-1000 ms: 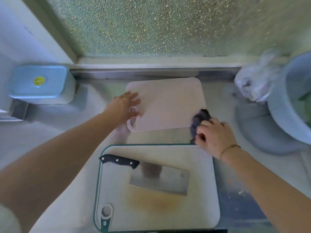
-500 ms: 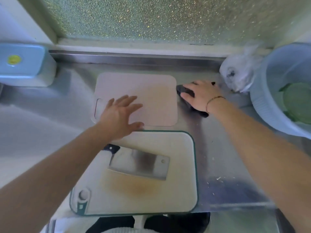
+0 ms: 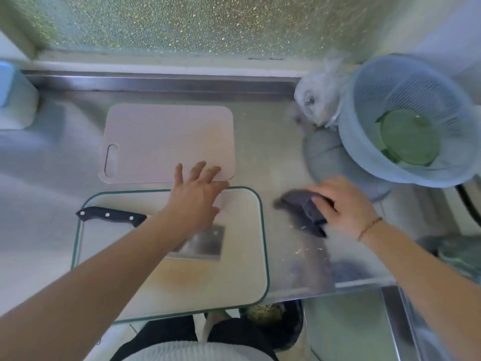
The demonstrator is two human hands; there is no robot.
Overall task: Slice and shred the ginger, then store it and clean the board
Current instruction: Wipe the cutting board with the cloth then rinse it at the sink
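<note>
A pale pink cutting board lies flat on the steel counter. In front of it sits a white board with a green rim, stained yellowish, carrying a cleaver with a black handle. My left hand hovers with fingers spread over the gap between the two boards, its fingertips at the pink board's front edge. My right hand presses a dark grey cloth onto the counter to the right of the white board. Small pale scraps lie on the counter in front of the cloth.
A blue mesh colander with a green lid inside stands at the right, a crumpled plastic bag beside it. A blue-lidded box is at the far left. A dark bin sits below the counter's front edge.
My right hand has dragged the cloth from the back of the counter beside the pink board toward the front. My left hand has shifted to the right, along the pink board's front edge.
</note>
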